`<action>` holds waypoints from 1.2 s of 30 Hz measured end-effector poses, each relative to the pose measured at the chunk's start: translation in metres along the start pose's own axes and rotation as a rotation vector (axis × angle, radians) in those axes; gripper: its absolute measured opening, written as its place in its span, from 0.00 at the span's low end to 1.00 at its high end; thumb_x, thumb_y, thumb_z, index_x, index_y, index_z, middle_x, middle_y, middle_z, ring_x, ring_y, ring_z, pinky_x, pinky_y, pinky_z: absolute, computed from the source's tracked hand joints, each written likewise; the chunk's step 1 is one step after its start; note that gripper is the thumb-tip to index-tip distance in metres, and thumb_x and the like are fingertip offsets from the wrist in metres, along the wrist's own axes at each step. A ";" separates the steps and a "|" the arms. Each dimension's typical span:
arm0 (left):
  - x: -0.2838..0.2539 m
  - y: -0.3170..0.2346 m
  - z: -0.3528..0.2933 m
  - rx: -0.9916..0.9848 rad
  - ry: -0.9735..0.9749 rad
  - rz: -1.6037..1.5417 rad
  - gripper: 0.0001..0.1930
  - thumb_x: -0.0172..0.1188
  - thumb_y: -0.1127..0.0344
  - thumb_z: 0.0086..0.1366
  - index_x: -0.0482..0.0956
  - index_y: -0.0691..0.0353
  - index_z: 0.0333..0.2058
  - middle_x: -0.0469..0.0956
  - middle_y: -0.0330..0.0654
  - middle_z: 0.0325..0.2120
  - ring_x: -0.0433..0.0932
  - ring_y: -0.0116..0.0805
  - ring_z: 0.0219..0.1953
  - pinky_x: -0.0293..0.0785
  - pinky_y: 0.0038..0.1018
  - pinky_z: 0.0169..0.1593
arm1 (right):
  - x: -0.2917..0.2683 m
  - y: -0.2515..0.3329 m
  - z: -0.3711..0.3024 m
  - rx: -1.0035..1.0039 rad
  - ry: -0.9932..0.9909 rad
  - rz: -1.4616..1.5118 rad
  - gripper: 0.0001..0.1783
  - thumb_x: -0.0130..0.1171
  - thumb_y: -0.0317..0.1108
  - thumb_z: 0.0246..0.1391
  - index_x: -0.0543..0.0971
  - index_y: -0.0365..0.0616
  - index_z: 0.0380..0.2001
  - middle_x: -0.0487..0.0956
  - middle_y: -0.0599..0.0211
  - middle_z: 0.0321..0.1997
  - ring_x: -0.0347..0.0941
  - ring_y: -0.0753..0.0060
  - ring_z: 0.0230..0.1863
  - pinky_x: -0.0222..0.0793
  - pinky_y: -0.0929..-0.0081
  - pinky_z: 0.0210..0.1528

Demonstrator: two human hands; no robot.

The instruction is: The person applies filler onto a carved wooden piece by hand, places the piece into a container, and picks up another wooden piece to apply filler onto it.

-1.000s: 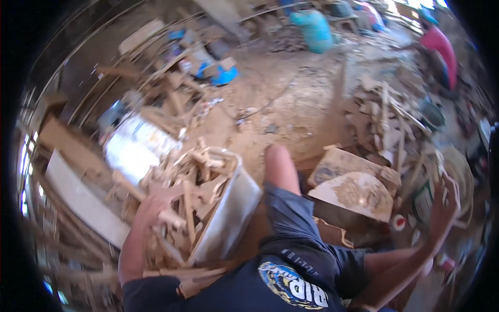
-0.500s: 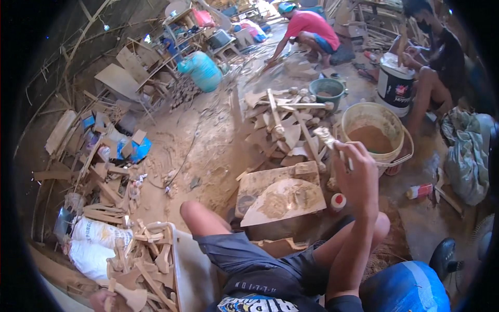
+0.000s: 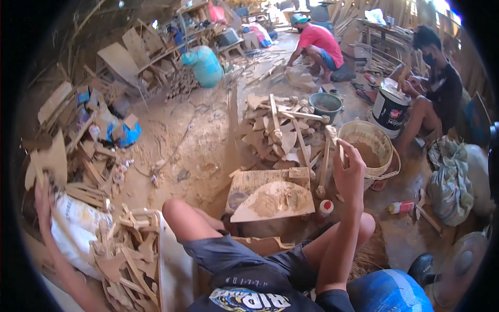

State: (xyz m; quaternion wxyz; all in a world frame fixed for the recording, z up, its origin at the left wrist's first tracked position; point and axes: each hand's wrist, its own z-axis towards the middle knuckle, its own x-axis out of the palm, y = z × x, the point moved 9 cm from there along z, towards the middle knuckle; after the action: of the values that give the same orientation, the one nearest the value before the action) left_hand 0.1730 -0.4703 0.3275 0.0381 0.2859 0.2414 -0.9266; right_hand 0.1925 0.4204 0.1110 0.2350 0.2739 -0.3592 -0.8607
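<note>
My right hand (image 3: 350, 174) is raised over my right knee, its fingers closed on a thin stick (image 3: 331, 136) with a pale, lumpy end pointing up. At the far left, my left hand (image 3: 43, 203) is closed around a cut wooden piece (image 3: 53, 160) with a broad, curved shape, held upright. Before my legs lies a wooden board (image 3: 249, 182) bearing a pale half-round sheet (image 3: 249, 210) smeared with brown paste. A small white bottle with a red cap (image 3: 325, 208) stands by the board's right corner.
A bin (image 3: 165, 260) of wooden offcuts stands at my left. Beyond the board lies a heap of cut wood (image 3: 270, 130); right of it are a cream bucket (image 3: 364, 130) and a green basin (image 3: 326, 104). Two people crouch or sit farther back. A blue rounded object (image 3: 387, 294) sits at my right.
My left hand has lifted the wooden piece from beside the bin, up and outward to the far left. My right hand still holds the stick, now more upright. The view has shifted slightly.
</note>
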 end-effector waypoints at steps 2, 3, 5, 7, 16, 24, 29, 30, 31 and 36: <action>0.032 -0.044 0.009 0.007 -0.076 -0.233 0.20 0.62 0.48 0.74 0.83 0.62 0.40 0.80 0.37 0.30 0.77 0.28 0.31 0.76 0.28 0.42 | 0.008 -0.006 -0.001 -0.024 0.021 -0.055 0.20 0.65 0.29 0.65 0.83 0.40 0.60 0.86 0.50 0.52 0.84 0.54 0.49 0.77 0.61 0.54; 0.046 -0.064 0.010 -0.001 -0.097 -0.357 0.20 0.62 0.47 0.75 0.83 0.62 0.40 0.80 0.37 0.29 0.77 0.28 0.31 0.76 0.28 0.41 | 0.014 -0.006 -0.003 -0.045 0.027 -0.090 0.21 0.65 0.29 0.66 0.83 0.40 0.61 0.86 0.51 0.53 0.84 0.56 0.49 0.77 0.62 0.54; 0.091 -0.115 -0.003 -0.011 -0.060 -0.635 0.21 0.62 0.46 0.76 0.83 0.62 0.40 0.80 0.36 0.29 0.77 0.26 0.30 0.76 0.27 0.40 | 0.027 -0.011 -0.009 -0.055 0.054 -0.119 0.22 0.63 0.28 0.67 0.83 0.41 0.63 0.86 0.51 0.51 0.83 0.62 0.47 0.76 0.67 0.52; 0.146 -0.176 -0.038 -0.039 0.114 -0.926 0.22 0.62 0.45 0.77 0.83 0.62 0.39 0.80 0.35 0.28 0.76 0.25 0.29 0.76 0.26 0.39 | 0.037 -0.017 -0.017 -0.094 0.071 -0.106 0.23 0.60 0.27 0.70 0.81 0.40 0.66 0.85 0.56 0.49 0.79 0.71 0.43 0.75 0.72 0.49; 0.410 -0.303 -0.330 -0.764 0.870 -1.685 0.09 0.65 0.64 0.76 0.71 0.48 0.44 0.69 0.30 0.31 0.70 0.23 0.29 0.76 0.28 0.37 | 0.126 -0.084 -0.102 0.371 0.340 0.246 0.24 0.61 0.26 0.72 0.78 0.40 0.69 0.82 0.70 0.46 0.74 0.81 0.45 0.72 0.80 0.52; 0.503 -0.248 -0.433 -0.784 0.702 -1.186 0.18 0.64 0.55 0.77 0.66 0.56 0.53 0.72 0.34 0.32 0.75 0.27 0.28 0.78 0.28 0.33 | 0.196 -0.103 -0.184 0.440 0.515 -0.150 0.26 0.63 0.31 0.69 0.77 0.37 0.68 0.80 0.49 0.45 0.79 0.54 0.47 0.73 0.67 0.54; 0.516 -0.255 -0.443 -1.100 0.709 -1.359 0.15 0.59 0.50 0.78 0.63 0.49 0.47 0.65 0.30 0.25 0.66 0.22 0.21 0.73 0.28 0.28 | 0.211 -0.095 -0.216 0.435 0.527 -0.183 0.25 0.64 0.30 0.68 0.79 0.38 0.66 0.79 0.45 0.46 0.80 0.47 0.46 0.76 0.62 0.51; 0.518 -0.253 -0.443 -1.115 0.690 -1.332 0.14 0.57 0.50 0.80 0.62 0.46 0.48 0.63 0.31 0.26 0.63 0.21 0.18 0.67 0.27 0.25 | 0.215 -0.094 -0.226 0.433 0.576 -0.239 0.25 0.64 0.30 0.68 0.79 0.38 0.66 0.79 0.46 0.47 0.80 0.48 0.45 0.77 0.62 0.49; 0.519 -0.252 -0.444 -1.115 0.694 -1.317 0.14 0.57 0.50 0.80 0.62 0.46 0.48 0.63 0.31 0.26 0.63 0.21 0.18 0.67 0.27 0.25 | 0.220 -0.092 -0.236 0.424 0.622 -0.290 0.24 0.64 0.30 0.67 0.80 0.38 0.65 0.79 0.46 0.47 0.80 0.49 0.44 0.78 0.62 0.48; 0.497 -0.274 -0.428 -1.048 0.597 -1.167 0.15 0.61 0.53 0.78 0.64 0.48 0.40 0.61 0.29 0.24 0.62 0.20 0.19 0.65 0.25 0.22 | 0.196 -0.099 -0.230 0.412 0.426 -0.260 0.28 0.67 0.26 0.63 0.79 0.39 0.67 0.79 0.50 0.47 0.82 0.49 0.44 0.80 0.60 0.46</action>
State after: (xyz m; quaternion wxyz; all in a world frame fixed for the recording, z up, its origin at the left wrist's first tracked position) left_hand -0.0797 0.0055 -0.1358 -0.3851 0.2935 0.7498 -0.4509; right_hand 0.1741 0.2527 -0.1586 0.1327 0.5330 -0.4307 -0.7161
